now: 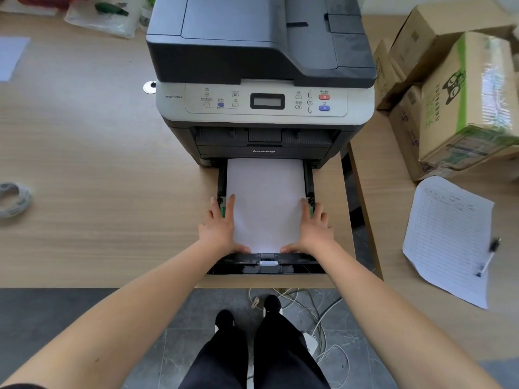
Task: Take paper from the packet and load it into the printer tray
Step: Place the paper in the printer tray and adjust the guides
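Note:
A grey and black printer (261, 80) stands on the wooden desk, its black paper tray (266, 263) pulled out toward me. A white stack of paper (265, 197) lies flat in the tray. My left hand (217, 228) rests on the stack's left edge with fingers spread and the thumb at the near corner. On the right edge my right hand (311, 228) mirrors it. Both hands press on the paper and grip nothing. No paper packet shows in view.
Cardboard boxes (455, 94) are piled on a second desk at the right, with a lined form (446, 237) and a pen (488, 256) in front of them. A tape roll (12, 199) lies far left. Cables (317, 313) trail on the floor by my feet.

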The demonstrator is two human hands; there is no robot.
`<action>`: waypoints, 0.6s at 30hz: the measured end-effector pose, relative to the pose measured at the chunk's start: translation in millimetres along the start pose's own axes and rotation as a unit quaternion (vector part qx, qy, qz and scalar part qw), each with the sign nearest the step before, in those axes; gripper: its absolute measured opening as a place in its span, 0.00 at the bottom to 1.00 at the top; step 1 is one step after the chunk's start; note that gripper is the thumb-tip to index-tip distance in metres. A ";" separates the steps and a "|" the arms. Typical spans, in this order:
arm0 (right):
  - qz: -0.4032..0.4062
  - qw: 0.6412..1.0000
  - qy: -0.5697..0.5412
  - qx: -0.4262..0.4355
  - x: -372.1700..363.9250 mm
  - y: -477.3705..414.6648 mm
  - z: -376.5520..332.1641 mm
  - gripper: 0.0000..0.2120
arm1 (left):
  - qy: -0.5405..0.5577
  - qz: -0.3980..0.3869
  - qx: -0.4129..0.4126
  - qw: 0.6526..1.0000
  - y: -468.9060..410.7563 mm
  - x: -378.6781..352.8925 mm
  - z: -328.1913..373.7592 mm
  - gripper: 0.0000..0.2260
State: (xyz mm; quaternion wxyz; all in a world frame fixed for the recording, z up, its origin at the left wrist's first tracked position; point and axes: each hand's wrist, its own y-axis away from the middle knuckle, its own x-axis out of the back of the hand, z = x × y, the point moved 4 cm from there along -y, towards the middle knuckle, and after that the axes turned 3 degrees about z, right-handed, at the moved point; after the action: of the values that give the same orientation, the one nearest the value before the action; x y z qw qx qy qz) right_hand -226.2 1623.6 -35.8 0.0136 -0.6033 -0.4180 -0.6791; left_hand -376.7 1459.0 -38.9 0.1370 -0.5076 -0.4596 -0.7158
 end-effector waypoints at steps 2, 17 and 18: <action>-0.012 1.000 0.000 -0.004 0.6 -1.2 -1.2 0.69 | -0.009 0.008 0.001 1.000 -1.1 0.3 -2.7 0.67; 0.043 0.941 -0.326 -0.085 49.8 15.0 47.5 0.16 | 0.278 0.051 0.055 0.958 7.9 48.3 -40.6 0.12; 0.021 0.944 -0.319 -0.078 47.6 16.4 44.8 0.16 | 0.278 0.046 0.051 0.958 9.3 46.7 -39.9 0.11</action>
State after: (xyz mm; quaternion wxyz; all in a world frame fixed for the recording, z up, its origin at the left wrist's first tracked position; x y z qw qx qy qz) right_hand -194.4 1662.3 9.3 -0.1534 -0.7964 -0.3333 -0.4808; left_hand -415.4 1434.8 3.3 0.3178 -0.3018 -0.4152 -0.7972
